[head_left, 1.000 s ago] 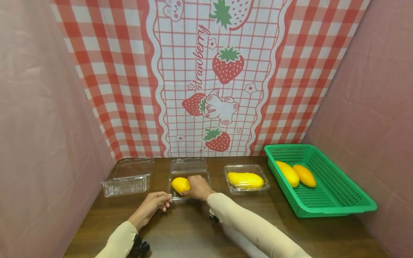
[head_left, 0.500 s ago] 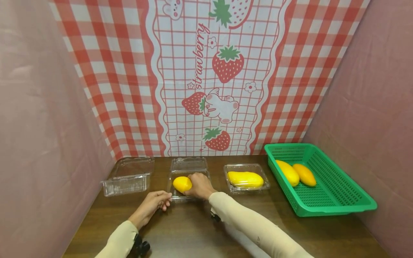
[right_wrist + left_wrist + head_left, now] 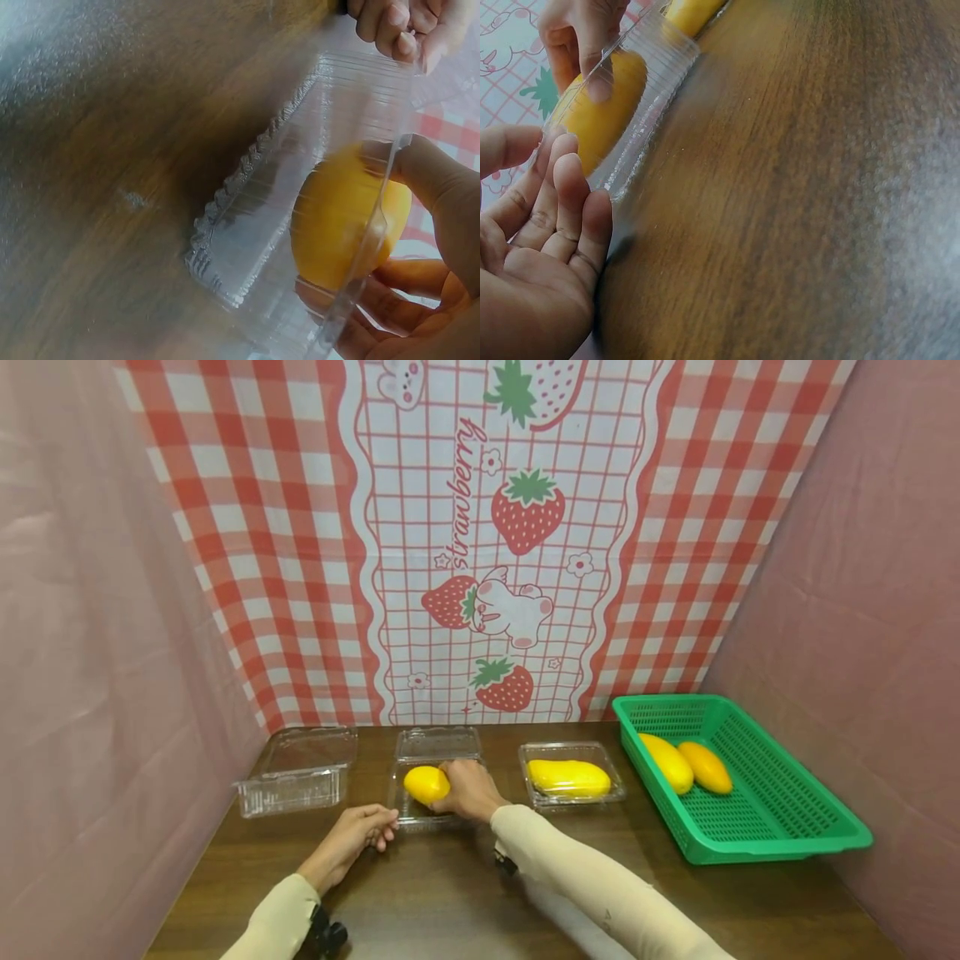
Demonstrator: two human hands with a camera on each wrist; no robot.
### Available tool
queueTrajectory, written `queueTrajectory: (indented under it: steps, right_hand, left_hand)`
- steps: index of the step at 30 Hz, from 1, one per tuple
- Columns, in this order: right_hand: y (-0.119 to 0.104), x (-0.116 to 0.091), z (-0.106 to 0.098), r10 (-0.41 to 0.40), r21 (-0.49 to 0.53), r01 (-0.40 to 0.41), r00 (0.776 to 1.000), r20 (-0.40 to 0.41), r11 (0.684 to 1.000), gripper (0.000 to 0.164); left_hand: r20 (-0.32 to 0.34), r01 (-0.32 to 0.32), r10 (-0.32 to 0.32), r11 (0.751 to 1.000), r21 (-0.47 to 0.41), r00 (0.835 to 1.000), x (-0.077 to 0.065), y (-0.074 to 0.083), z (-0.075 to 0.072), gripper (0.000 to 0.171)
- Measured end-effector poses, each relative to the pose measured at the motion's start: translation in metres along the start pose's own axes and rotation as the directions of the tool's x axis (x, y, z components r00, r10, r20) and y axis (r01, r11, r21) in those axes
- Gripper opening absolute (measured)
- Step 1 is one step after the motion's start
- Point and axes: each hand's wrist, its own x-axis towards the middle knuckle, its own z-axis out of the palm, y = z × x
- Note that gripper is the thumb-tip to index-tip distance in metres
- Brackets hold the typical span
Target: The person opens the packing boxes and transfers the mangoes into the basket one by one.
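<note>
My right hand (image 3: 472, 791) grips a yellow mango (image 3: 425, 785) inside the middle clear plastic clamshell container (image 3: 438, 743), whose lid is folded back. In the right wrist view, the thumb and fingers lie on either side of the mango (image 3: 337, 217), partly seen through the clear wall. My left hand (image 3: 350, 841) pinches the near left corner of that same container between thumb and forefinger. The left wrist view shows its other fingers (image 3: 570, 184) loosely bent beside the plastic rim.
An open clear container (image 3: 294, 789) stands at the left. To the right, another clear container (image 3: 530, 753) holds yellow fruit (image 3: 570, 778). A green basket (image 3: 780, 847) with two mangoes (image 3: 707, 767) is at the far right. A checked strawberry cloth (image 3: 510, 527) hangs behind the wooden table (image 3: 420, 902).
The right hand and the mango have shifted slightly to the right within the middle container. The left hand has stayed at the corner.
</note>
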Motion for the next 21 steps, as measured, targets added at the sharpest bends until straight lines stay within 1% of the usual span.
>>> queueTrajectory:
  steps: [6,9,16,21]
  right_hand:
    - [0.002,-0.002,-0.006,0.004,0.014,-0.004,1.000,-0.002,1.000,0.051]
    - [0.004,-0.003,-0.010,0.006,0.025,-0.006,1.000,-0.007,1.000,0.052]
    - [0.011,-0.005,-0.019,-0.001,0.054,0.003,1.000,-0.027,0.999,0.052]
    - [0.016,-0.007,-0.025,0.016,0.070,-0.013,0.999,-0.040,0.997,0.054]
  left_hand:
    - [0.007,-0.008,0.008,1.000,0.005,1.000,-0.001,0.000,0.000,0.032]
    - [0.009,-0.011,0.011,1.000,0.009,1.000,0.000,0.000,0.000,0.032]
    - [-0.015,0.005,-0.004,1.000,0.007,1.000,0.000,-0.001,0.001,0.031]
    - [-0.011,0.000,0.000,1.000,0.013,1.000,-0.001,-0.001,0.000,0.032]
